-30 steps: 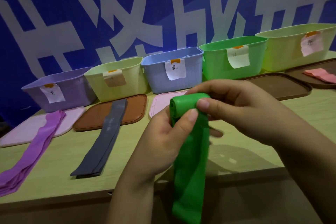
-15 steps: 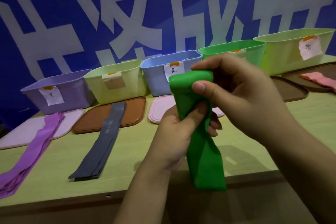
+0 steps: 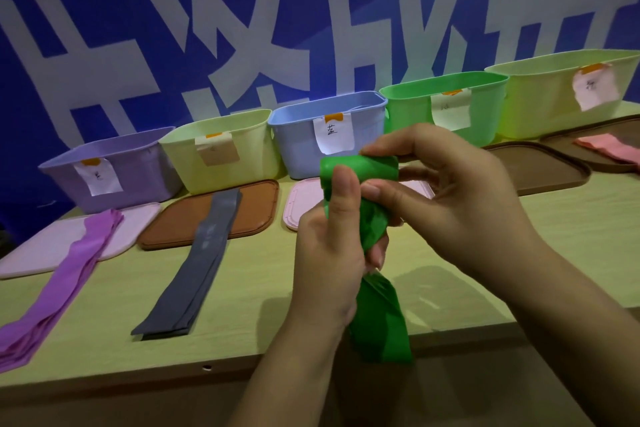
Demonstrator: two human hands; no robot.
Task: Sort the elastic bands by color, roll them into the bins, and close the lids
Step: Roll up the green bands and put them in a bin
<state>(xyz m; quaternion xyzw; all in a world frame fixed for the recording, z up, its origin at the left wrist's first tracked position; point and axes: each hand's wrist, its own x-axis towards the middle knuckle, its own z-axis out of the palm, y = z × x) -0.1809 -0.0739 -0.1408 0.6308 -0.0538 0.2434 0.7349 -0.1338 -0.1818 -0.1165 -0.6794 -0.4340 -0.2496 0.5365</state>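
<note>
A green band (image 3: 375, 319) is being rolled up above the bench (image 3: 242, 305) edge, so nothing's binned yet. It's gripped by the left hand (image 3: 329, 253), thumb pressed flat on the roll. The roll's top is pinched by the right hand (image 3: 450, 198). The loose tail hangs toward 6 o'clock. The green bin (image 3: 415, 107) sits at roughly 1 o'clock, probably nearer the right hand.

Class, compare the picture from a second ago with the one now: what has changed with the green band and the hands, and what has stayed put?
The green elastic band is rolled further: the roll at the top is thicker and the hanging tail shorter. Both the left hand and the right hand still grip it above the table edge. The purple band, grey band, pink band, bins and lids have not moved.
</note>
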